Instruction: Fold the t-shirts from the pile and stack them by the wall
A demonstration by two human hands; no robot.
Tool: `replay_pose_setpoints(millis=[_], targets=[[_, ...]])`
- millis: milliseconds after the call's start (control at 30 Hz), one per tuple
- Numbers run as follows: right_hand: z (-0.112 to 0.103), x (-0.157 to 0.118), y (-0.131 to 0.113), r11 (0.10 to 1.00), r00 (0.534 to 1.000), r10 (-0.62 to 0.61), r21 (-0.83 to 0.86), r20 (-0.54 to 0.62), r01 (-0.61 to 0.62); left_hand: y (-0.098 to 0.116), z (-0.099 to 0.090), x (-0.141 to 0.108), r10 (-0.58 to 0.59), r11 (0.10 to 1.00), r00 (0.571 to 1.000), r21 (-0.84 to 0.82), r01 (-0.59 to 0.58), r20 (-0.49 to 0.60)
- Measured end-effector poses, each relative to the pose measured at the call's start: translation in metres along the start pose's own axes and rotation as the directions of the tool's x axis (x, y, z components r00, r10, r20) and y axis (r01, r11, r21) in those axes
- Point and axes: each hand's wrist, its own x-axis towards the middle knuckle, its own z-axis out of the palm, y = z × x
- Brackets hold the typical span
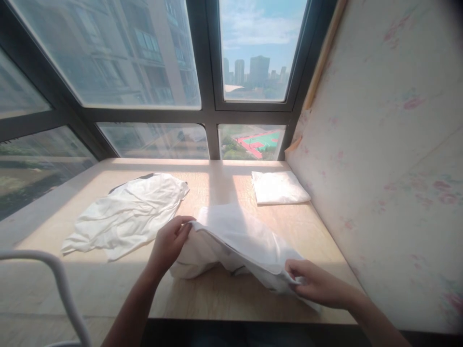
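A white cloth garment (246, 236) is stretched between my two hands above the wooden surface, its near edge lifted and the rest lying toward the window. My left hand (175, 236) pinches one end of that edge. At the other end, lower and to the right, my right hand (307, 279) grips the fabric between thumb and fingers. Folds hang down under the raised edge, and a small dark patch shows beneath. The exact kind of garment cannot be made out.
A crumpled white garment (133, 212) with dark trim lies at the left. Near the floral wall (398, 183) sits a folded white cloth (278, 188). A white curved tube (60, 279) stands at the lower left. Dark-framed windows (213, 115) edge the wooden surface (115, 289).
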Motion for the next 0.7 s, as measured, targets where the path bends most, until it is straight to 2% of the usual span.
replay_pose_setpoints(millis=[100, 267, 467, 567, 700], targets=[[0.007, 0.000, -0.004, 0.999, 0.999, 0.016, 0.030, -0.035, -0.015, 0.000, 0.005, -0.002, -0.045, 0.991, 0.990, 0.120, 0.061, -0.132], [0.001, -0.001, -0.002, 0.973, 0.999, -0.017, 0.230, -0.049, 0.028, 0.004, 0.003, -0.002, -0.013, 0.973, 0.980, 0.223, 0.059, -0.199], [0.009, 0.000, 0.008, 0.946, 0.994, 0.052, 0.322, -0.100, -0.017, 0.010, -0.006, 0.005, 0.118, 0.981, 0.981, 0.172, -0.091, -0.154], [0.010, 0.000, 0.003, 0.915, 0.997, 0.044, 0.402, -0.062, -0.016, 0.016, -0.010, 0.009, 0.149, 0.982, 0.979, 0.138, -0.129, -0.141], [0.004, 0.000, -0.009, 0.960, 0.998, -0.013, 0.277, -0.056, 0.028, 0.019, -0.012, 0.012, 0.176, 0.983, 0.976, 0.083, -0.166, -0.129]])
